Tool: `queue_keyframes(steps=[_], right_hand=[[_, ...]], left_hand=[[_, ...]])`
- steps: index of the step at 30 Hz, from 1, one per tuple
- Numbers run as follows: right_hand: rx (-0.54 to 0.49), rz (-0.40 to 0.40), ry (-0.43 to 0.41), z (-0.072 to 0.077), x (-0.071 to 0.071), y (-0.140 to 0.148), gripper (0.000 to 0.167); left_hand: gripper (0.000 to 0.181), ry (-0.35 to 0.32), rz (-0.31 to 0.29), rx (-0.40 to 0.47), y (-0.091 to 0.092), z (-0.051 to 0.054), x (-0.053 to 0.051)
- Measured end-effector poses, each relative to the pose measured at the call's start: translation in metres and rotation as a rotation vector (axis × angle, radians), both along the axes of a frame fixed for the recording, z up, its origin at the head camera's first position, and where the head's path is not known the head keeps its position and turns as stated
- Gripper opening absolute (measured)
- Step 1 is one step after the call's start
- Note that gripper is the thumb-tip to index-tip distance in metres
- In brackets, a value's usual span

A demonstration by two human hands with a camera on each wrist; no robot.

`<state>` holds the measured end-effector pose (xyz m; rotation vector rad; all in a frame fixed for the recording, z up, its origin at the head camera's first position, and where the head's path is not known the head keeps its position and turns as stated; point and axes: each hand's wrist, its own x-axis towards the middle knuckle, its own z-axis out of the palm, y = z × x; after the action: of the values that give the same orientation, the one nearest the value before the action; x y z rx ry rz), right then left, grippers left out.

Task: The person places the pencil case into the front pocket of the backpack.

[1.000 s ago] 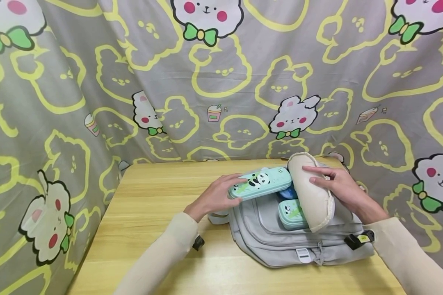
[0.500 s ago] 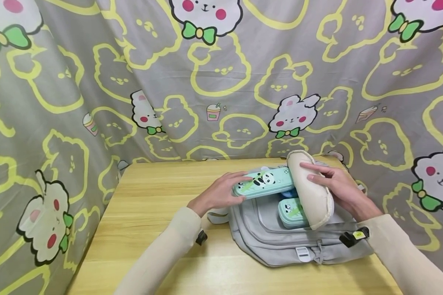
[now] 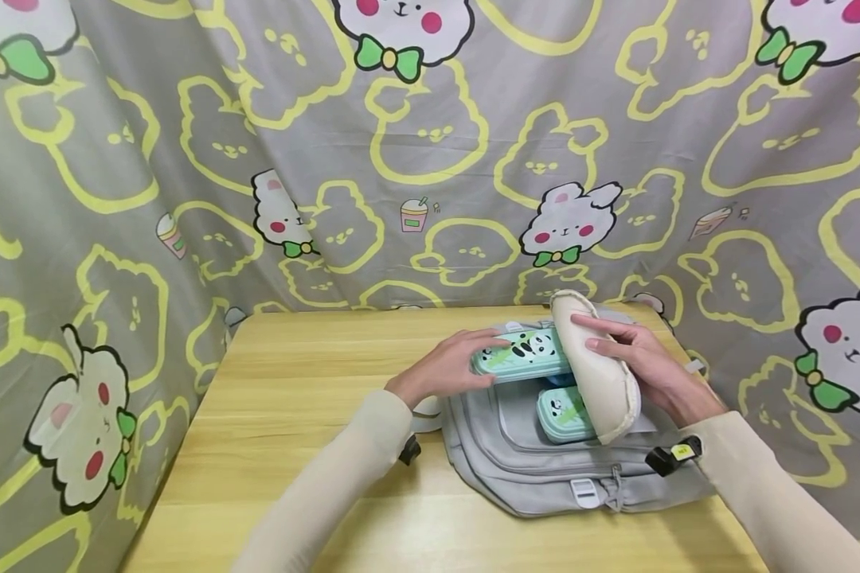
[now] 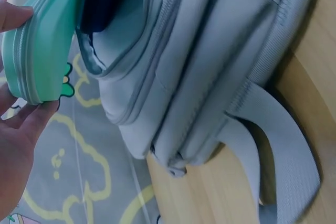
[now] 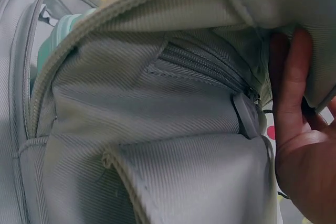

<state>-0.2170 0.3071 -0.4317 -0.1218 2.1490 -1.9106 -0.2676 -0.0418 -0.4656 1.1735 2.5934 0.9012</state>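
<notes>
My left hand point(image 3: 447, 366) grips one end of a mint-green pencil case point(image 3: 523, 356) with a panda print. In the left wrist view the thumb lies on one side of the zipped case point(image 4: 50, 40) and the fingers on the other. The case's far end is hidden behind a cream flap point(image 3: 593, 362) of a grey backpack point(image 3: 502, 469). My right hand point(image 3: 648, 362) holds this flap up by its edge. Seen from the right wrist, the flap's grey lining has a zipper point(image 5: 205, 69). A second panda case point(image 3: 562, 414) pokes out of the opening below the first.
The backpack lies on a wooden table point(image 3: 279, 430), towards its right side. A dark blue item point(image 4: 100, 1) sits in the pocket beside the cases. A grey strap point(image 4: 294, 156) loops onto the table. A patterned curtain point(image 3: 373, 175) hangs behind and on both sides.
My left hand has moved right with the pencil case, whose far end now goes further behind the flap. My right hand and the flap have shifted slightly left.
</notes>
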Motion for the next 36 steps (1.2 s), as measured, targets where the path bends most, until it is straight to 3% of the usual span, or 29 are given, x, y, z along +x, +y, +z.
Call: queue_keyframes(steps=[5, 12, 18, 26, 32, 36], right_hand=[[0.009, 0.006, 0.013, 0.001, 0.000, -0.001, 0.052], [0.019, 0.011, 0.026, 0.000, 0.002, -0.004, 0.051], [0.010, 0.012, 0.033, 0.000, 0.005, -0.004, 0.051], [-0.009, -0.010, 0.013, 0.000, 0.008, -0.003, 0.053], [-0.020, -0.006, -0.003, 0.003, 0.009, -0.002, 0.054], [-0.014, -0.008, -0.005, 0.003, 0.009, -0.001, 0.054]], left_hand=[[0.063, -0.017, -0.016, -0.006, 0.011, -0.002, -0.001], [0.065, 0.020, -0.068, -0.017, 0.033, -0.005, 0.000], [0.064, 0.020, -0.065, -0.010, 0.041, -0.007, 0.000], [0.073, -0.084, 0.005, 0.033, 0.031, -0.012, 0.004], [0.074, -0.077, 0.041, 0.089, 0.018, -0.015, 0.001], [0.073, -0.107, 0.070, 0.143, 0.014, -0.018, 0.001]])
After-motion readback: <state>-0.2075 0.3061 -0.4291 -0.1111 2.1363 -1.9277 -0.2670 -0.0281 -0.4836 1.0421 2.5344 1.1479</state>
